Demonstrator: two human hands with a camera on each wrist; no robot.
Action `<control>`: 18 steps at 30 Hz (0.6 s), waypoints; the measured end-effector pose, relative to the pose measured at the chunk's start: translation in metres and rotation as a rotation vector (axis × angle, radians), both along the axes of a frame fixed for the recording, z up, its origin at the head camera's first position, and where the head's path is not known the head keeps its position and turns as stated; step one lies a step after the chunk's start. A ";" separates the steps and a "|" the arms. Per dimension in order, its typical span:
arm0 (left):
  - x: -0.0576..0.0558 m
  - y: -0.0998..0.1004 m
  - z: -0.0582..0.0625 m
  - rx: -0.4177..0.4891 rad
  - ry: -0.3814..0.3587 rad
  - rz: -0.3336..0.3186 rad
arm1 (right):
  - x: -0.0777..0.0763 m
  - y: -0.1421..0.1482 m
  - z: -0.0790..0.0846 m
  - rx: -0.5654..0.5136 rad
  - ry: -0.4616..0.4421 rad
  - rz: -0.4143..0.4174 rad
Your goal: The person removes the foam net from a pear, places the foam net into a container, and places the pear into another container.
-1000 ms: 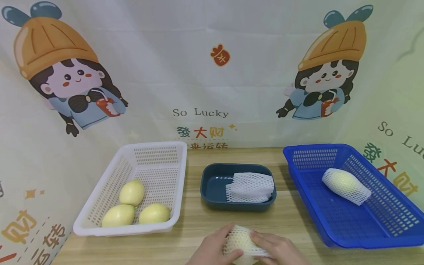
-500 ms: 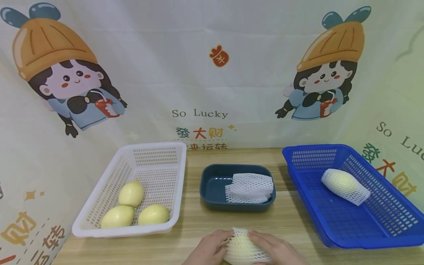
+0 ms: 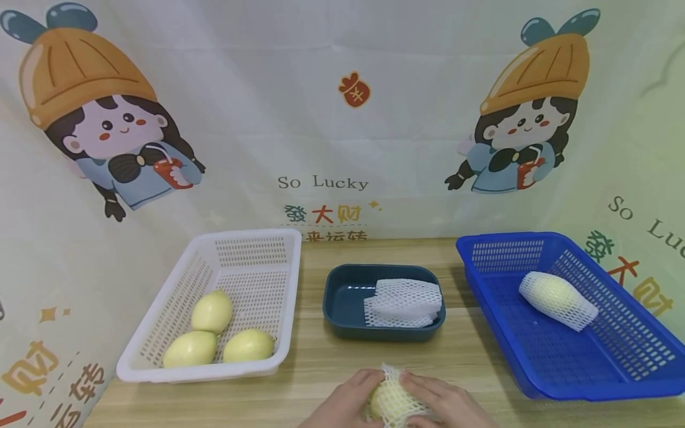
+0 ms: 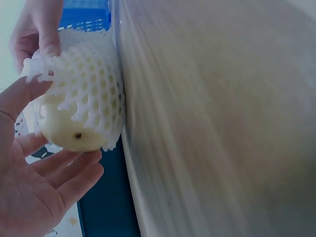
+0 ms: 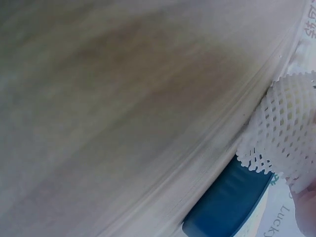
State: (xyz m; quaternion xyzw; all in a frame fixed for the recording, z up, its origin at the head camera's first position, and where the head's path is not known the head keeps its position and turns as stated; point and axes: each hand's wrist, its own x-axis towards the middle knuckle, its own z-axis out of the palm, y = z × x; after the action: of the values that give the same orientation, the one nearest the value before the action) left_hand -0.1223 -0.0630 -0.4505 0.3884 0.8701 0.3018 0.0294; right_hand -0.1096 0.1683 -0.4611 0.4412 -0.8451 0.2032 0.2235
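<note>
Pale-yellow rounded fruit in white foam-mesh sleeve gripped by left hand and right hand; left end more bared than before. Dark-teal rectangular box, far, separated by wooden tabletop.

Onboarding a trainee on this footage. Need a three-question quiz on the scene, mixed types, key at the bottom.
1. Count: how many bare fruits lie in the white basket?

2. True or false: the left hand and right hand hold a fruit in a foam net. Does "the net covers it completely" hold?

3. Open: what lies in the dark box between the white basket and the blue basket?

Key:
1. Three.
2. False. In the left wrist view, the end with the dark spot is bare.
3. White foam nets.
</note>
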 end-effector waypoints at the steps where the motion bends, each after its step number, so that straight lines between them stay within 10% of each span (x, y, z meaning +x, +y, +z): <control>1: 0.000 0.002 0.000 -0.006 0.007 0.001 | -0.001 0.000 0.000 -0.013 0.018 0.012; 18: 0.001 0.013 0.002 -0.079 0.175 0.089 | -0.007 0.003 0.000 -0.097 0.128 0.118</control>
State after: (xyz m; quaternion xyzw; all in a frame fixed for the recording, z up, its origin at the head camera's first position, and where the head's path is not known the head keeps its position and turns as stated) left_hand -0.1217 -0.0504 -0.4480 0.3727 0.8970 0.2333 -0.0448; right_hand -0.1162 0.1716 -0.4606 0.4910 -0.7908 0.2280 0.2856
